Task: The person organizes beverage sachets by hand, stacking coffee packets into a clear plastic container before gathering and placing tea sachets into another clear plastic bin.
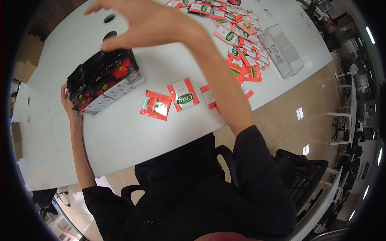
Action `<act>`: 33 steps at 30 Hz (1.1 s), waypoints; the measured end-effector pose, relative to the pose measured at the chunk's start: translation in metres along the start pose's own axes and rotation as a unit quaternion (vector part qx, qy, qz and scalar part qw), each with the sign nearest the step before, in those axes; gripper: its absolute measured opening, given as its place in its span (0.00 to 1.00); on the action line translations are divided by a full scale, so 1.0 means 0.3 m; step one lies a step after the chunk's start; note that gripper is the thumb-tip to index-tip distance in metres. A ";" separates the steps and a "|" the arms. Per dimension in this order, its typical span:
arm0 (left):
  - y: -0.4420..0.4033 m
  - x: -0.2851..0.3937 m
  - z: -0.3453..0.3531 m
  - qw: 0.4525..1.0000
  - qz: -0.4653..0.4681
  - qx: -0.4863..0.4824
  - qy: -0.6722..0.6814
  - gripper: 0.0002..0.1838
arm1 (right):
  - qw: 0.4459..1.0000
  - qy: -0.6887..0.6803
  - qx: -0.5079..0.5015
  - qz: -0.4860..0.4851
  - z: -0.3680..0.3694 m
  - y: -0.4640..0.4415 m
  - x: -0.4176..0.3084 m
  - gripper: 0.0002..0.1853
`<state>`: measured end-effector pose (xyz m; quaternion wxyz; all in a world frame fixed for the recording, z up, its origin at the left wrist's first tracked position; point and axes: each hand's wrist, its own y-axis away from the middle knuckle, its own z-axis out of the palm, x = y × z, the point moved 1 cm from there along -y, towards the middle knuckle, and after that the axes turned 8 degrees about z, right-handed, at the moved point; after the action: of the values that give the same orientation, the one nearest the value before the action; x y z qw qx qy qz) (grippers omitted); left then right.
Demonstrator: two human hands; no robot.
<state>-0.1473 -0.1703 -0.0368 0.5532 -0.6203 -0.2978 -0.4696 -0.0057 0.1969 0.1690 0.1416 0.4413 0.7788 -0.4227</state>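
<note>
A clear plastic box (116, 91) full of upright black-and-red sachets (102, 74) stands at the left of the white table. My left hand (66, 100) holds the box's left end, its fingers partly hidden behind it. Above the box's far right end, my right hand (140, 24) is raised with thumb and fingers spread and nothing in it. A red sachet (156, 105) and a red-and-white Cozy sachet (183, 94) lie side by side near the table's front edge. More red sachets (208, 96) lie partly under my right forearm.
A large heap of red-and-white sachets (237, 34) spreads over the far right of the table (169, 138). Beside it lies an unfilled clear plastic box (283, 52). Round cable holes (109, 18) pierce the tabletop. Cardboard boxes (30, 58) stand beyond the left edge. An office chair (299, 170) is at right.
</note>
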 end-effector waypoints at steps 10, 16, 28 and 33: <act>0.007 0.010 0.007 1.000 0.005 0.029 0.004 0.12 | 0.933 0.014 0.244 0.265 -0.266 0.641 -0.069 0.13; 0.005 -0.004 0.016 0.999 0.018 0.020 0.022 0.13 | 0.769 0.213 0.472 0.376 -0.336 1.123 0.073 0.20; -0.019 0.024 -0.007 0.997 -0.056 0.057 0.010 0.20 | 0.745 0.120 0.507 0.416 -0.686 1.334 0.357 0.65; 0.047 0.246 0.155 0.992 -0.006 -0.105 0.064 0.60 | 0.717 0.101 0.572 0.387 -0.703 1.312 0.294 0.62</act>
<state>-0.0949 -0.1394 0.0272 0.5003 -0.6417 -0.2142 -0.5405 0.2937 0.5117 0.0337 -0.0659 0.7409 0.1600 -0.6489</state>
